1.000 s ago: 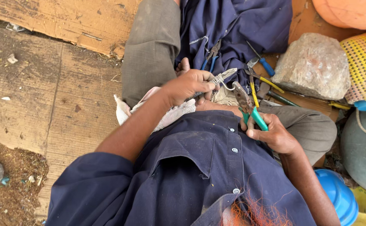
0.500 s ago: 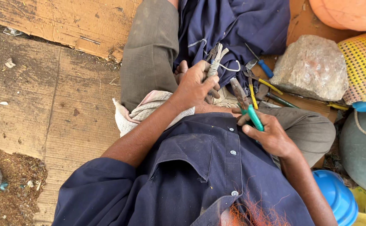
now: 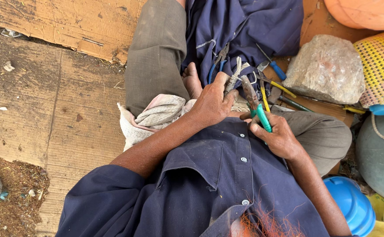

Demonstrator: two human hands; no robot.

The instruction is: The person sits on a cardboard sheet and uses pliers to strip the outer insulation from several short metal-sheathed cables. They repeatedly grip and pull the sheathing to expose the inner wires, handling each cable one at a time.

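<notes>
Cardboard (image 3: 47,109) covers the ground on the person's left, and a grey stone (image 3: 326,70) sits well off to the right, beyond the knees, next to a yellow woven basket (image 3: 383,66). A blue hard hat (image 3: 352,204) lies by the right elbow. A dark blue cloth (image 3: 244,26) is spread over the lap, and a pale rag (image 3: 157,116) is bunched under the left forearm.

Left hand (image 3: 211,103) is closed around a short bundle of grey cable (image 3: 233,77), which sticks up out of the fist and points away from the body, its far end splayed into loose strands. Right hand (image 3: 277,138) is clenched on the green-handled pliers (image 3: 255,103), whose rusty nose leans up and leftward toward the cable. Cable and pliers stand almost parallel, just beside each other, with the nose near the cable's right side; whether they touch cannot be told. More tools lie on the cloth past the hands: blue-handled pliers (image 3: 216,66), a blue screwdriver (image 3: 273,66) and a yellow-handled one (image 3: 284,87).
</notes>
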